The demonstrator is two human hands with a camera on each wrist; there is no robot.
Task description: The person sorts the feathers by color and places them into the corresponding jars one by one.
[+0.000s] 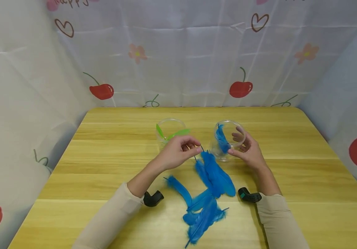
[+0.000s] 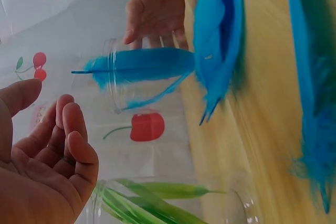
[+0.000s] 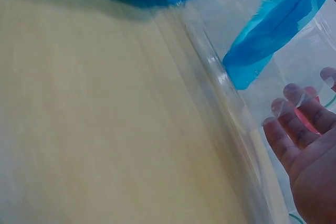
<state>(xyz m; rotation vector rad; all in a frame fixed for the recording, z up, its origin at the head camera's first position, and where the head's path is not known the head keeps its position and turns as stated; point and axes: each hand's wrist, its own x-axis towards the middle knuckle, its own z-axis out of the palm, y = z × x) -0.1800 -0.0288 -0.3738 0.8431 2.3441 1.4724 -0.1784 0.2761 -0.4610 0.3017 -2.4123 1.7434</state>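
Note:
My right hand [image 1: 250,150] holds a clear plastic cup [image 1: 235,121] upright on the table, thumb at the near side and fingers round the far side. Blue feathers [image 1: 222,138] stand inside it; in the left wrist view a feather [image 2: 152,62] pokes its quill above the rim. My left hand [image 1: 179,150] is over the table, close to the quills of a pile of blue feathers [image 1: 214,174]. In the left wrist view its thumb and fingertips are apart with nothing between them. Behind it stands a second clear cup [image 1: 171,119] with green feather-like strips [image 2: 157,203].
More blue feathers [image 1: 201,218] lie loosely overlapping near the front of the wooden table [image 1: 103,166]. One curved feather [image 1: 179,190] lies at their left. A printed white curtain [image 1: 181,69] stands behind the table and along both sides.

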